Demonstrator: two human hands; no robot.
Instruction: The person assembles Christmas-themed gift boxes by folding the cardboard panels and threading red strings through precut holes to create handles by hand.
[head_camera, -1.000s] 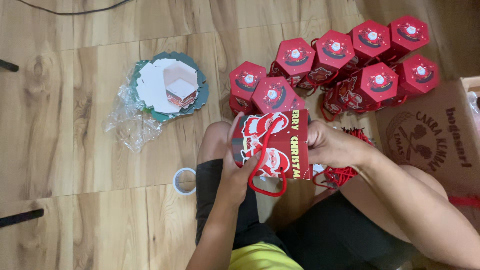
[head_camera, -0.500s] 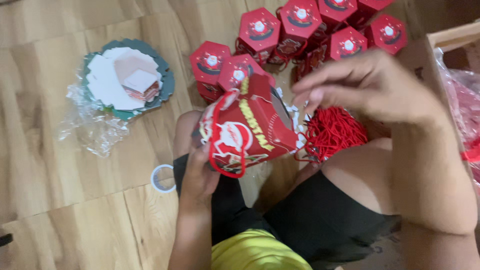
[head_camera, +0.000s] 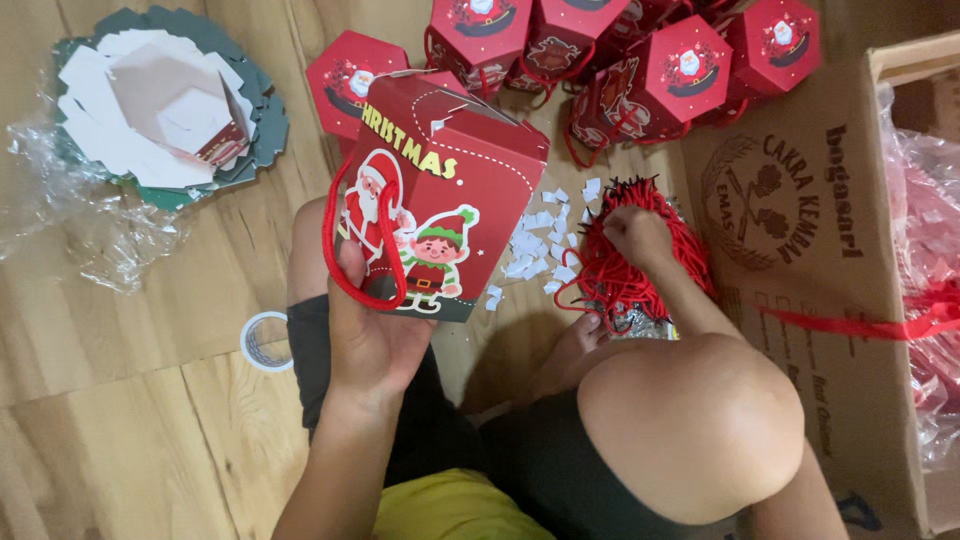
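Gripping the red gift box (head_camera: 440, 205) from below, the left hand (head_camera: 372, 335) has its fingers closed on it, tilted over the lap. The right hand (head_camera: 638, 235) (farther right than before) now pinches into the pile of red cords (head_camera: 640, 250) on the floor. Tangled cords could drag out together; the unfinished box might slip.

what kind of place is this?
Probably a home floor used for craft packing: bare wooden plank floor, a cluster of finished red hexagonal gift boxes, an open brown cardboard carton beside the seated person.
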